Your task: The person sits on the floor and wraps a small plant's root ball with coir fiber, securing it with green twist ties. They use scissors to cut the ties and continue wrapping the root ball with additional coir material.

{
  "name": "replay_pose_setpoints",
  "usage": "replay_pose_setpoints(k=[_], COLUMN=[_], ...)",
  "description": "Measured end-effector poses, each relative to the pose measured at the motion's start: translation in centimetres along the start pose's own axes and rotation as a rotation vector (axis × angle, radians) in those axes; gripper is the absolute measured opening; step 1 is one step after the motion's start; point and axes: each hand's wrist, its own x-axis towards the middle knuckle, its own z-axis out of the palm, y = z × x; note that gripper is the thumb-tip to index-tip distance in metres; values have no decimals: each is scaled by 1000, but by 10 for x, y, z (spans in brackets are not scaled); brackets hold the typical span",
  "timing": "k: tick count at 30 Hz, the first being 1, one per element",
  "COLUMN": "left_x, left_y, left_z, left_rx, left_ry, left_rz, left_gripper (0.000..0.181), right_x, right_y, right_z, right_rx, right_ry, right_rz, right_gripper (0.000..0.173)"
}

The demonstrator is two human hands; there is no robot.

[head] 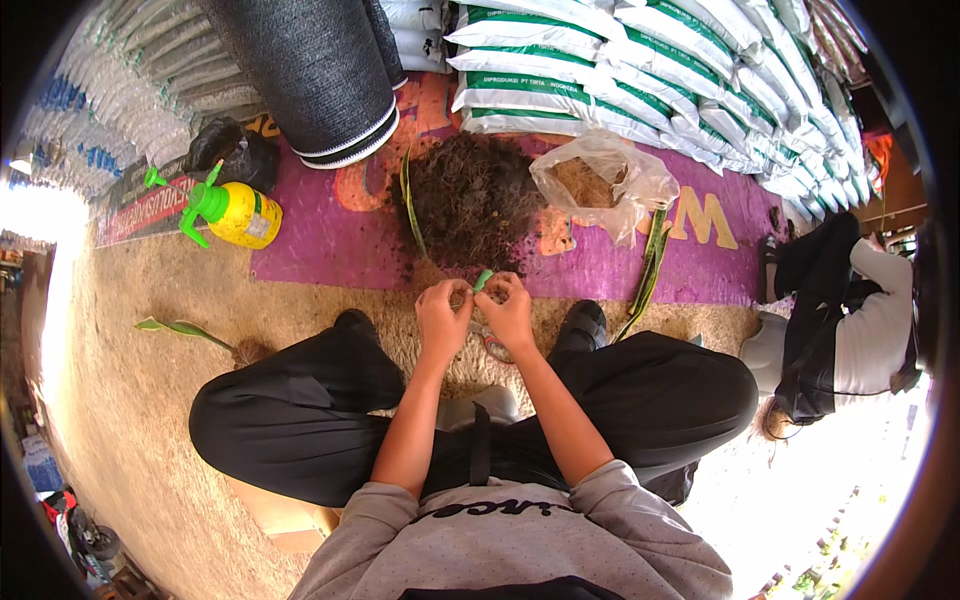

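My left hand [441, 319] and my right hand [510, 315] meet in front of me, fingertips pinched together on a small green item [483, 280]. Fingers cover much of it, so its exact kind is unclear. Below my right hand, a pair of scissors [496, 348] lies on the ground, partly hidden. Just beyond my left hand stands a snake plant leaf [409, 202], its fibrous roots near my fingers. Dark soil mixed with roots [476, 199] is heaped past both hands. More snake plant leaves [651, 262] rest by my right foot.
A clear plastic bag [645, 169] holds brown fibrous material. At left are a yellow spray bottle [244, 217] and a rooted snake plant cutting [187, 328]. A purple banner [322, 255] covers the ground below stacked white sacks [525, 90] and black mesh rolls [315, 82]. Another person [862, 330] sits at right.
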Motion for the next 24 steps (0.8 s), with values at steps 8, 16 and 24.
replay_pose_setpoints(k=[8, 16, 24], left_x=[1, 8, 9], left_y=[5, 5, 12], left_z=[-2, -14, -16], left_rx=[20, -242, -301], left_ry=[1, -106, -155], left_rz=[-6, -223, -254], left_gripper=[13, 23, 19], right_x=[1, 8, 10], right_y=[7, 10, 5], right_z=[2, -18, -12], right_rx=[34, 188, -54], right_ry=[9, -88, -141], right_rz=[-3, 106, -47], right_gripper=[21, 16, 15])
